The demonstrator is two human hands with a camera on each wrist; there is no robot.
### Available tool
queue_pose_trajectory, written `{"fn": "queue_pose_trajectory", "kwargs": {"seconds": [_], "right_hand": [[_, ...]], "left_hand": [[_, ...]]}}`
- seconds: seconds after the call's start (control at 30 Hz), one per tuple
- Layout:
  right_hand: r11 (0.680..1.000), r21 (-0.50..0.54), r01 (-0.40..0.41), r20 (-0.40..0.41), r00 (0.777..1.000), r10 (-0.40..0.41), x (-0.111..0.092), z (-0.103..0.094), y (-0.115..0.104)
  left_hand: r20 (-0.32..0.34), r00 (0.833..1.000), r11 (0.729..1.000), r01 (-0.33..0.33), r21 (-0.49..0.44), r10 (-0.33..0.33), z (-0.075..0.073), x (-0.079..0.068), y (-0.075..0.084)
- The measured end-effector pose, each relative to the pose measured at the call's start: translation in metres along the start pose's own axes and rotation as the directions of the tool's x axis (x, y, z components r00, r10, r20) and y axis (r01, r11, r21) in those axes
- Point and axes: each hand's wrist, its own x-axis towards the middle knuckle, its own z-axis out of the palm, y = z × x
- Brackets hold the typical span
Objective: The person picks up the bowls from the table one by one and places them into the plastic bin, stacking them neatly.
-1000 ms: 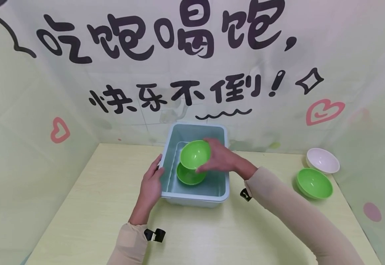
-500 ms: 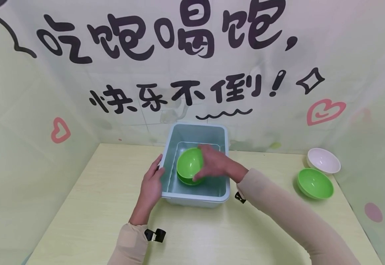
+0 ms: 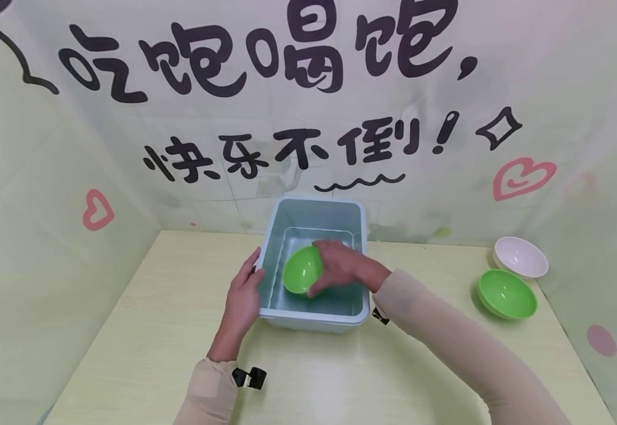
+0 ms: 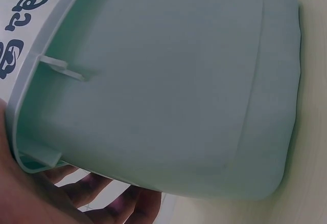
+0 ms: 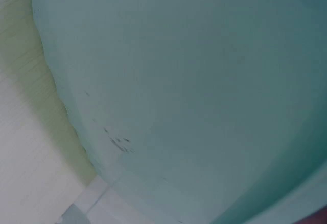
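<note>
A blue-grey plastic bin [image 3: 313, 319] stands on the table in the head view. My left hand [image 3: 242, 298] holds its left rim, and in the left wrist view the fingers [image 4: 110, 203] reach round the end of the bin wall. Inside the bin my right hand [image 3: 338, 264] grips a green bowl [image 3: 300, 273] by its right rim, thumb toward me. This bowl sits low in the bin, tilted a little, and covers the other green bowl beneath it. The right wrist view is filled by the outer bin wall [image 5: 179, 91]; the bowl is hidden there.
On the table's right side [image 3: 505, 366] stand another green bowl [image 3: 506, 293] and, behind it, a white bowl [image 3: 521, 257]. A printed cloth backdrop [image 3: 207, 206] encloses the back and both sides, close behind the bin.
My right hand has lowered the green bowl toward me and slightly left, onto the green bowl in the bin, which is now covered. The left hand stays on the rim.
</note>
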Motion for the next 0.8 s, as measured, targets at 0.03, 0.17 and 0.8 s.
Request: {"fn": "queue_pose_trajectory", "kwargs": {"seconds": [0.03, 0.17, 0.8], "right_hand": [[1.000, -0.010, 0.004, -0.002, 1.000, -0.004, 0.0003, 0.0010, 0.0001], [1.000, -0.022, -0.003, 0.004, 1.000, 0.003, 0.0010, 0.0034, 0.0007], [0.998, 0.022, -0.058, 0.066, 0.996, 0.056, 0.0050, 0.0084, -0.0001]], "left_hand": [[0.001, 1.000, 1.000, -0.001, 0.002, 0.001, 0.0004, -0.0001, -0.0002], [0.004, 1.000, 1.000, 0.002, -0.001, -0.002, 0.0014, -0.0009, 0.0002], [-0.008, 1.000, 1.000, -0.003, 0.005, 0.003, 0.0014, -0.0009, 0.0006]]}}
